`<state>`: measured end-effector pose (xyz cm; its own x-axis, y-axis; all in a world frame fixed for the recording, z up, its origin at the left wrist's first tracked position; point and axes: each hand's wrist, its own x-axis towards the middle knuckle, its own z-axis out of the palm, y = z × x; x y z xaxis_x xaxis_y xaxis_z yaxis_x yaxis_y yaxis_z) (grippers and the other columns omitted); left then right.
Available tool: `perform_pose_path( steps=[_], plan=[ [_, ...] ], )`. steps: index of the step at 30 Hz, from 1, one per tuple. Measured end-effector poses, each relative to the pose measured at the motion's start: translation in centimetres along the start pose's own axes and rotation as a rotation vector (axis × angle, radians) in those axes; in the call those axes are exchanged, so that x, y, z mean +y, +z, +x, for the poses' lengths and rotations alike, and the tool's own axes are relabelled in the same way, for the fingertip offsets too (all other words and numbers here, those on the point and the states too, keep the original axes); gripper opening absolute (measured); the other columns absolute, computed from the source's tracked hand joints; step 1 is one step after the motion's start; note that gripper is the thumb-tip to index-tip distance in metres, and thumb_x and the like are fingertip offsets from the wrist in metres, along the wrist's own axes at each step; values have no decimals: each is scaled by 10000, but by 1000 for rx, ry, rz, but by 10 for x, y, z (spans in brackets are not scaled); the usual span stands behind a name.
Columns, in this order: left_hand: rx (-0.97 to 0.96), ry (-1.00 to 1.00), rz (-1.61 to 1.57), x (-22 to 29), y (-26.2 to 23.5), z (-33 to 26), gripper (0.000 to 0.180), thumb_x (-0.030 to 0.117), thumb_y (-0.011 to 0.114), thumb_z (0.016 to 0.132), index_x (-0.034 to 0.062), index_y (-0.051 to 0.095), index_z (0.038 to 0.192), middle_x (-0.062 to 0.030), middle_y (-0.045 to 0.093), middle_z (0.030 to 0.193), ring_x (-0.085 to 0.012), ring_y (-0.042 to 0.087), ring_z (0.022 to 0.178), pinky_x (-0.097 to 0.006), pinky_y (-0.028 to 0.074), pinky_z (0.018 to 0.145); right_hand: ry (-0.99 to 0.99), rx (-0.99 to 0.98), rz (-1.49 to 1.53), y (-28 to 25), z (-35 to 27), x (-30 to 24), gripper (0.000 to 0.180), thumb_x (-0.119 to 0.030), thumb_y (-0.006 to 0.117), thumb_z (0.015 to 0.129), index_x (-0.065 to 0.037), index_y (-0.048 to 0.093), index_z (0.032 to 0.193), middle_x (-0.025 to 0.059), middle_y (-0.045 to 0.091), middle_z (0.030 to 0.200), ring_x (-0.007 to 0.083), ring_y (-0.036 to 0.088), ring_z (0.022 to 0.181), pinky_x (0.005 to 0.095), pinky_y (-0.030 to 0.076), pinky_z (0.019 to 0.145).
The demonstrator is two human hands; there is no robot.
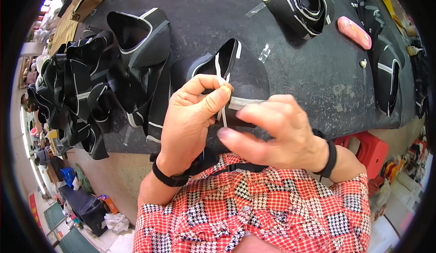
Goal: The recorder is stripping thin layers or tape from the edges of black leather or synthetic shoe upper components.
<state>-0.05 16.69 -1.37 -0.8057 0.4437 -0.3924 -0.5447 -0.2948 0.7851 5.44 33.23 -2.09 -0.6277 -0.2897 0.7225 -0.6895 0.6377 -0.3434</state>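
My left hand [188,116] pinches a narrow white strip [217,66] between thumb and forefinger, at the edge of a black shoe upper [250,73]. One end of the strip stands up above the fingers and another hangs below them. The upper lies on the dark table in front of me, with pale tape along its edges. To the right of the pinch, my right hand [284,135] hovers close to the upper, slightly blurred. Its thumb and forefinger are apart, and I see nothing between them.
A heap of similar black uppers [81,78] covers the table's left side, with another upper [141,35] beside it. At the far right are a nested stack of uppers [295,7] and a pink oblong object [354,32]. A red stool [370,155] stands beyond the near edge.
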Motion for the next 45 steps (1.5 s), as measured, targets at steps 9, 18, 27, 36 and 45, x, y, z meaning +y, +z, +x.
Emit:
perform_pose_path(
  steps=[9, 18, 27, 36, 45],
  plan=[
    [-87, 254, -83, -14, 1, -1, 111, 50, 633, 820, 26, 578, 913, -8, 600, 809, -50, 523, 680, -173, 406, 589, 241, 98, 268, 4, 14, 16, 145, 37, 635, 638, -49, 599, 749, 27, 580, 701, 131, 516, 568, 254, 423, 511],
    [-50, 774, 607, -25, -13, -9, 70, 43, 594, 845, 0, 592, 900, -105, 651, 850, -88, 575, 649, -197, 449, 560, 1140, -108, 1003, 0, 34, 24, 98, -82, 604, 771, 12, 604, 742, -27, 537, 589, 12, 456, 532, 182, 356, 454],
    [-85, 792, 599, -19, -21, -12, 55, 41, 587, 845, -2, 588, 879, -168, 662, 906, -95, 595, 646, -195, 460, 551, 1192, -92, 1107, 6, 36, 17, 99, -100, 615, 798, -5, 595, 780, -35, 546, 636, 10, 454, 552, 173, 351, 475],
    [40, 773, 645, -16, -26, -18, 116, -3, 643, 796, 15, 562, 876, -100, 639, 868, -84, 580, 730, -199, 459, 691, 787, -67, -223, 15, 3, 62, 121, -62, 601, 737, -18, 616, 849, 37, 583, 634, 97, 562, 566, 224, 435, 504],
    [51, 594, 383, -11, -27, -7, 113, -33, 641, 787, -2, 581, 877, -50, 616, 879, -84, 580, 792, -200, 454, 726, 529, 121, 138, 3, 24, 24, 157, -14, 646, 701, -9, 607, 853, 70, 595, 708, 126, 557, 589, 244, 452, 555]
  ],
)
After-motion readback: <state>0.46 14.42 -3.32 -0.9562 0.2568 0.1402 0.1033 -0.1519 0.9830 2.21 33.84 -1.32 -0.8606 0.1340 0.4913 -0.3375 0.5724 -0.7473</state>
